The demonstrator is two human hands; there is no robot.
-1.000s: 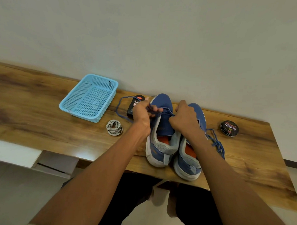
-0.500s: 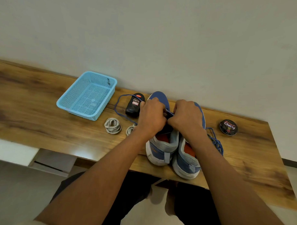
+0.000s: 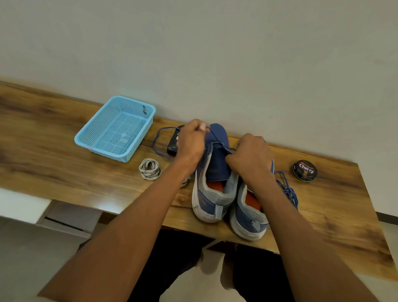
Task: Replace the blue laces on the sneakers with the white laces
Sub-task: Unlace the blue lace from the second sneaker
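Wood-grain planks make up the desk (image 3: 46,159), which runs along a pale wall. Toward its left stands a light blue perforated basket (image 3: 116,127), tilted a little to the view. Just in front of its right corner lies a coiled bundle of white laces (image 3: 149,169). Behind that, a black bottle (image 3: 173,143) lies on the desk, mostly hidden by the left hand (image 3: 192,142). The left hand's fingers (image 3: 200,126) are curled and pinch a strand of the blue lace (image 3: 213,136), lifted over the toe of the left sneaker (image 3: 212,185); a loose loop of that lace trails off to the left past the bottle. The right sneaker (image 3: 247,215) stands touching the left one, both heels facing the person. The right hand (image 3: 252,158) rests on the two shoes where they meet, its fingers curled down onto the lace at the left sneaker's tongue. A second blue lace (image 3: 287,190) lies bunched on the desk just right of the right sneaker. Further right sits a round black tin (image 3: 305,170) marked "Cherry".
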